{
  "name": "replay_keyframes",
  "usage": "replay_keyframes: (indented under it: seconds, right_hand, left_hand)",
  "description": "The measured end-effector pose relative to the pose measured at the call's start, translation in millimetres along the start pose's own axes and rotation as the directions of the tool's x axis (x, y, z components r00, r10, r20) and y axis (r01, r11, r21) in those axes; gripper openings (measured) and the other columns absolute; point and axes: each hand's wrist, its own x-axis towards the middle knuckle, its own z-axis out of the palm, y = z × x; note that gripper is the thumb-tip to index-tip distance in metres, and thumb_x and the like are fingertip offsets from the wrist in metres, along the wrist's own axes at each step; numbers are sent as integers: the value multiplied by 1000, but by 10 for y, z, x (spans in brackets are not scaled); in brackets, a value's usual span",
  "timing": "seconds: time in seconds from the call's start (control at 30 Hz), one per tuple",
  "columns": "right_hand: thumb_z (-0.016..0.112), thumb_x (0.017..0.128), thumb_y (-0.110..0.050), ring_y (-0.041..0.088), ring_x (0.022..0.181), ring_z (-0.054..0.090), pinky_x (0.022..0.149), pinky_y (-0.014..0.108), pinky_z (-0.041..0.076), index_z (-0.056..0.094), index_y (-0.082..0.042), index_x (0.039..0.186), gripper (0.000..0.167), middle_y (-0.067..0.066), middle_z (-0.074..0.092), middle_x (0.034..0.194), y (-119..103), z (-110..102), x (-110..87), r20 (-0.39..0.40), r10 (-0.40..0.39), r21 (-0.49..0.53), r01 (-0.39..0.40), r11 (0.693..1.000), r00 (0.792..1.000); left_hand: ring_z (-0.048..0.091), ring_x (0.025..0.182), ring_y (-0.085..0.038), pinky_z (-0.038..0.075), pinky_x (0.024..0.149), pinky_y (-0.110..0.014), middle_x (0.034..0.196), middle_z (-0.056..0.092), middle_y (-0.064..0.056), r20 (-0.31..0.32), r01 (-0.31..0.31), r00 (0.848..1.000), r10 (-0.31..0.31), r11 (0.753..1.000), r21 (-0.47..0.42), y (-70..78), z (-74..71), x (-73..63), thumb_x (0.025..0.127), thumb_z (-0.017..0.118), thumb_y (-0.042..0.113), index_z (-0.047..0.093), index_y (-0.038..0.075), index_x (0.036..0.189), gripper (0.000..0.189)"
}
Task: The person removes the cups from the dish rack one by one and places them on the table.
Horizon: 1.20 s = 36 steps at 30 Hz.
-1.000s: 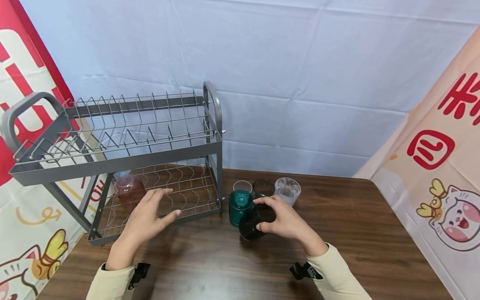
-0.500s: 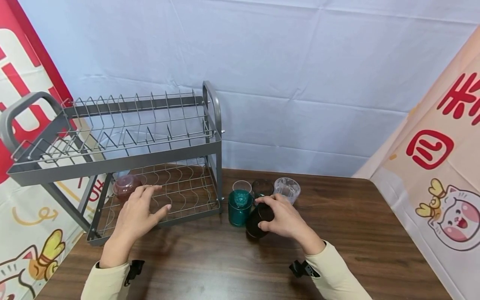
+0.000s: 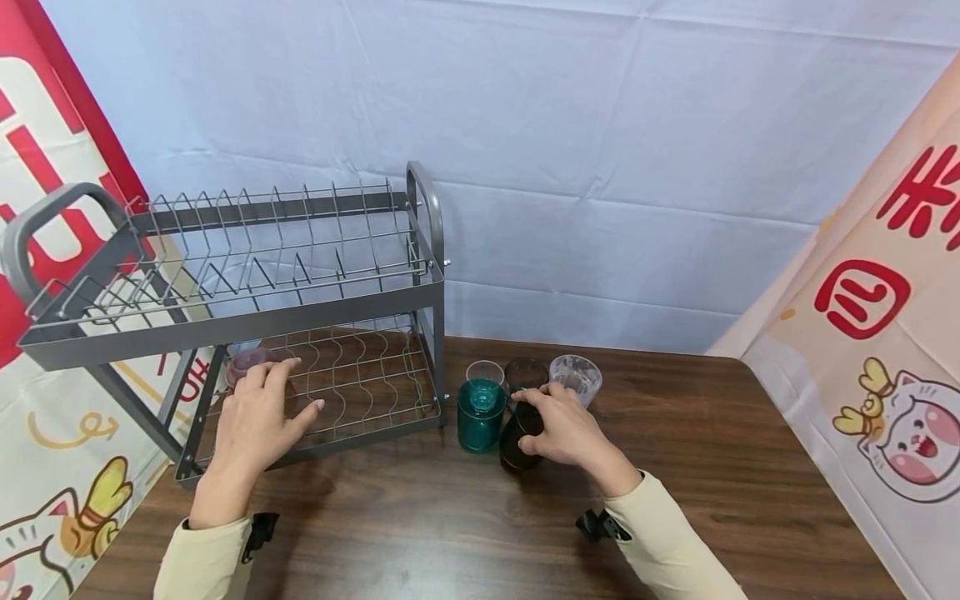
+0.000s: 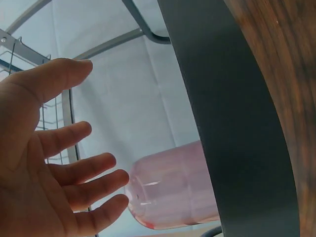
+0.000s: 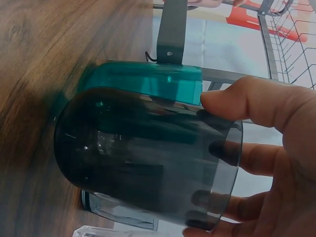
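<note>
In the head view my left hand (image 3: 251,421) hovers in front of the rack's lower tier, thumb spread from the fingers, holding nothing. Behind it a translucent pink cup (image 4: 170,187) stands bottom up on that tier, partly hidden by the fingers in the head view. The left wrist view has the fingertips right beside the cup's base. On the right, my right hand (image 3: 562,429) grips a dark smoky cup (image 5: 133,148) near its rim, thumb on one side and fingers on the other. This cup is upright and slightly tilted, close beside a teal cup (image 3: 478,427).
A grey two-tier dish rack (image 3: 247,321) stands on the left of the wooden table (image 3: 675,467). Behind the teal and held cups are a clear cup (image 3: 484,371), another dark cup (image 3: 527,372) and a ridged clear cup (image 3: 577,377). A pale cloth (image 3: 600,167) hangs behind.
My left hand has drawn to the left, now covering more of the pink cup. My right hand has swung the dark cup's base to the right, bringing it more upright.
</note>
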Motion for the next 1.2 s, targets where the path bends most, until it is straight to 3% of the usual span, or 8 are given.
replay_keyframes:
  seconds: [0.3, 0.67, 1.2]
  right_hand:
    - [75, 68, -22, 31, 96, 46, 67, 43, 43, 59, -19, 124, 59, 13, 50, 112, 30, 34, 86, -1, -20, -12, 20, 1000, 1000]
    - [73, 68, -21, 32, 93, 45, 66, 42, 43, 59, -18, 124, 57, 15, 49, 113, 26, 86, 138, -8, 2, -31, -2, 1000, 1000]
    - [76, 72, -20, 32, 94, 43, 63, 40, 43, 57, -19, 126, 58, 17, 47, 117, 22, 79, 221, 9, 31, -45, -30, 999, 999]
  left_hand:
    - [48, 92, -48, 35, 64, -59, 110, 49, -25, -23, 22, 1000, -21, 999, 34, -15, -99, 57, 70, 76, 29, 57, 3, 115, 56]
    - [45, 95, -50, 35, 67, -62, 111, 47, -30, -52, 50, 997, -48, 998, 40, -177, -101, 127, 71, 75, 27, 57, 0, 111, 52]
    - [38, 105, -55, 29, 83, -64, 118, 40, -35, 21, 145, 989, -145, 989, 13, -315, -46, 208, 72, 75, 26, 52, -2, 117, 57]
